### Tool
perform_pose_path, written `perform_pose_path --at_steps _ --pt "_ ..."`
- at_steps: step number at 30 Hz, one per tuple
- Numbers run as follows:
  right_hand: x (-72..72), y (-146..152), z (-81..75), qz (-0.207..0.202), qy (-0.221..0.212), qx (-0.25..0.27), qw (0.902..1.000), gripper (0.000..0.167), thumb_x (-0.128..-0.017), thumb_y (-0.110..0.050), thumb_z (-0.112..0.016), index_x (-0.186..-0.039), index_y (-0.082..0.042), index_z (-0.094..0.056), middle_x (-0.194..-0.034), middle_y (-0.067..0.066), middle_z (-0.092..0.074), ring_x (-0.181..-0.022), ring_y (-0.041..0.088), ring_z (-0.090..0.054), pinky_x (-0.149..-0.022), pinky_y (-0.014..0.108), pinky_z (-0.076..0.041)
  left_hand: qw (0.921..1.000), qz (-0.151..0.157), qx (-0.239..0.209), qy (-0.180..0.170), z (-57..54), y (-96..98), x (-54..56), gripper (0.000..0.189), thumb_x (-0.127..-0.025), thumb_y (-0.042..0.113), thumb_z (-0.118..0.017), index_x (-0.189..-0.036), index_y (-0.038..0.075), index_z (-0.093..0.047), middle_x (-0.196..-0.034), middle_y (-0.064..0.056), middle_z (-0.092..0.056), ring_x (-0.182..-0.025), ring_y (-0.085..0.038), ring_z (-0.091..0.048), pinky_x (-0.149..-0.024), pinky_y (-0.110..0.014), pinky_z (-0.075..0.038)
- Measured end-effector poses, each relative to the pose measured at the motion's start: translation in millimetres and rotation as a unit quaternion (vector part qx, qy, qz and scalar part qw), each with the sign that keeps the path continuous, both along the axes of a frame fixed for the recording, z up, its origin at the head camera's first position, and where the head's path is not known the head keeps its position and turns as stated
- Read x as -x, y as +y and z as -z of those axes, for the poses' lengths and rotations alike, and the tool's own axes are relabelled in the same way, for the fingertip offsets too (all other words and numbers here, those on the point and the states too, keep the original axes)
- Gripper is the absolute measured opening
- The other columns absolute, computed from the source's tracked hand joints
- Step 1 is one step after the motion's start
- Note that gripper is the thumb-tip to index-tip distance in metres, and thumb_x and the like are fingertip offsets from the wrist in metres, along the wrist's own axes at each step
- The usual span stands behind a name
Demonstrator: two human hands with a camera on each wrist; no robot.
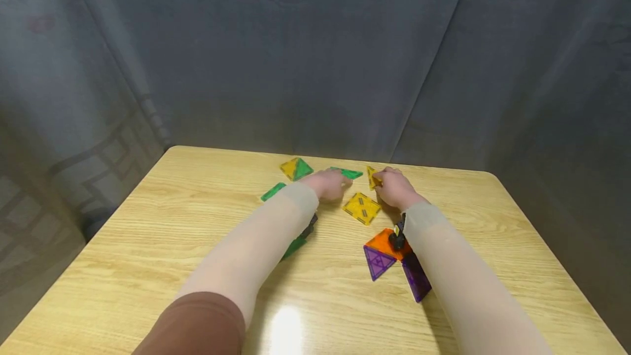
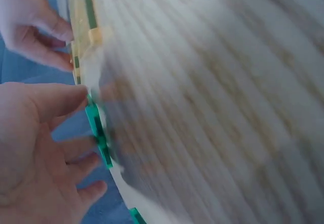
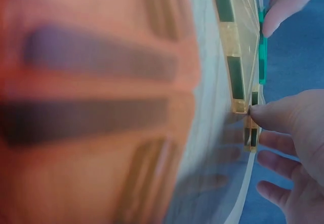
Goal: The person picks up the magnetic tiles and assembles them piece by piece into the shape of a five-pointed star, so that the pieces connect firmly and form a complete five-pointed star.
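Note:
Close to the table's far edge, my left hand (image 1: 329, 184) is at a green triangular magnetic tile (image 1: 349, 173). The left wrist view has its thumb and fingers (image 2: 76, 148) at that tile's edge. My right hand (image 1: 395, 187) pinches a yellow triangular magnetic tile (image 1: 371, 178) between thumb and fingers, just right of the green one. Nearer me, between the hands, lies a yellow square (image 1: 362, 208) made of two triangular tiles. The right wrist view shows the right thumb (image 3: 271, 113) on the yellow tile's edge; part of that tile is hidden behind the fingers.
A yellow-and-green pair (image 1: 297, 169) lies at the back left, with a green tile (image 1: 273, 192) nearer. Another green tile (image 1: 294, 246) is partly under the left forearm. Orange (image 1: 382, 241) and purple tiles (image 1: 378, 263) lie by the right forearm. A grey curtain (image 1: 296, 70) hangs behind the table.

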State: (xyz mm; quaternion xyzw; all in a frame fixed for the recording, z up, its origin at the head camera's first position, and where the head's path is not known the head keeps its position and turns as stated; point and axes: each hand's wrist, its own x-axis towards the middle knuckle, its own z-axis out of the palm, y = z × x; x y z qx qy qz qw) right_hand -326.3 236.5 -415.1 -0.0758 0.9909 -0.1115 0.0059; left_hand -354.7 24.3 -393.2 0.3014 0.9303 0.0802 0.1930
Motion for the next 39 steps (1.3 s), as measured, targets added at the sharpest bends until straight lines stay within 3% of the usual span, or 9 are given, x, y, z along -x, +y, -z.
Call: perform_pose_path --at_steps 4,7,12,16,20,24,28,31,39 --pt "-2.5 -0.3 0.6 -0.007 0.01 0.007 0.9999 0.044 -0.095 -0.012 -0.064 -0.136 0.003 -0.057 -0.118 0.02 -0.055 -0.11 0.037 -0.049 -0.101 0.051 -0.042 0.9971 0.012 -0.027 0.07 2.0 -2.9 2.3 0.042 -0.105 0.015 -0.041 -0.146 0.018 -0.05 -0.158 -0.004 -0.033 -0.145 -0.024 -0.026 -0.118 -0.042 -0.022" --pt "-3.6 0.2 0.1 -0.013 0.008 0.012 0.9998 0.047 -0.094 -0.012 -0.064 -0.137 0.003 -0.055 -0.124 0.022 -0.054 -0.114 0.038 -0.047 -0.102 0.051 -0.041 0.9936 0.003 -0.006 0.113 3.5 -1.4 -0.8 0.046 -0.105 0.018 -0.042 -0.151 0.02 -0.043 -0.16 -0.005 -0.028 -0.146 -0.026 -0.024 -0.118 -0.045 -0.019" --pt "-6.4 0.9 -1.7 -0.013 -0.012 0.017 0.9997 0.05 -0.096 -0.009 -0.06 -0.143 0.002 -0.048 -0.144 0.024 -0.045 -0.133 0.042 -0.037 -0.113 0.054 -0.029 0.9951 0.008 0.063 0.075 6.7 4.1 -12.1 0.059 -0.106 0.037 -0.045 -0.159 0.026 -0.022 -0.163 -0.008 -0.018 -0.148 -0.029 -0.016 -0.119 -0.049 -0.015" --pt "-7.9 -0.4 -2.3 -0.011 -0.036 0.016 0.9992 0.051 -0.098 -0.009 -0.056 -0.146 0.001 -0.044 -0.149 0.023 -0.041 -0.138 0.042 -0.033 -0.115 0.054 -0.023 0.9954 0.022 0.068 0.064 5.8 3.9 -12.0 0.052 -0.106 0.041 -0.042 -0.154 0.022 -0.037 -0.159 -0.007 -0.03 -0.146 -0.029 -0.022 -0.118 -0.049 -0.018" --pt "-9.6 -2.2 -2.9 -0.011 -0.046 0.021 0.9987 0.051 -0.099 -0.009 -0.053 -0.148 0.002 -0.041 -0.152 0.024 -0.037 -0.14 0.042 -0.03 -0.116 0.053 -0.021 0.9942 -0.006 0.043 0.098 2.3 1.1 -7.9 0.037 -0.107 0.029 -0.041 -0.137 0.016 -0.059 -0.144 -0.005 -0.051 -0.136 -0.028 -0.04 -0.113 -0.048 -0.03" --pt "-12.5 -3.4 -4.0 -0.004 -0.042 0.024 0.9988 0.049 -0.098 -0.006 -0.051 -0.146 0.003 -0.043 -0.148 0.027 -0.037 -0.136 0.044 -0.032 -0.114 0.054 -0.026 0.9886 -0.048 0.051 0.133 5.0 0.1 -9.7 0.041 -0.104 0.02 -0.041 -0.143 0.014 -0.053 -0.147 -0.01 -0.048 -0.136 -0.03 -0.04 -0.113 -0.049 -0.03" --pt "-15.6 -7.4 -6.7 0.006 -0.026 0.009 0.9996 0.047 -0.095 -0.004 -0.051 -0.142 0.002 -0.05 -0.13 0.024 -0.048 -0.118 0.04 -0.044 -0.105 0.052 -0.038 0.9894 -0.06 0.067 0.114 10.0 0.1 -14.3 0.052 -0.105 0.02 -0.041 -0.156 0.021 -0.033 -0.157 -0.012 -0.032 -0.143 -0.033 -0.029 -0.116 -0.052 -0.023" --pt "-16.8 -11.3 -8.7 0.009 -0.023 0.001 0.9997 0.044 -0.095 -0.004 -0.052 -0.139 0.002 -0.054 -0.122 0.022 -0.052 -0.112 0.038 -0.046 -0.101 0.052 -0.041 0.9932 -0.051 0.056 0.088 9.6 -1.2 -14.2 0.051 -0.106 0.021 -0.04 -0.156 0.023 -0.032 -0.159 -0.009 -0.029 -0.146 -0.031 -0.023 -0.117 -0.052 -0.019" --pt "-15.0 -18.0 -8.0 -0.009 -0.059 0.013 0.9981 0.044 -0.102 -0.008 -0.045 -0.145 0.003 -0.045 -0.145 0.026 -0.043 -0.135 0.045 -0.035 -0.114 0.055 -0.025 0.9994 -0.006 0.001 0.034 9.1 -11.6 -1.4 0.047 -0.107 0.021 -0.035 -0.154 0.024 -0.037 -0.161 -0.006 -0.025 -0.148 -0.03 -0.014 -0.119 -0.047 -0.013"
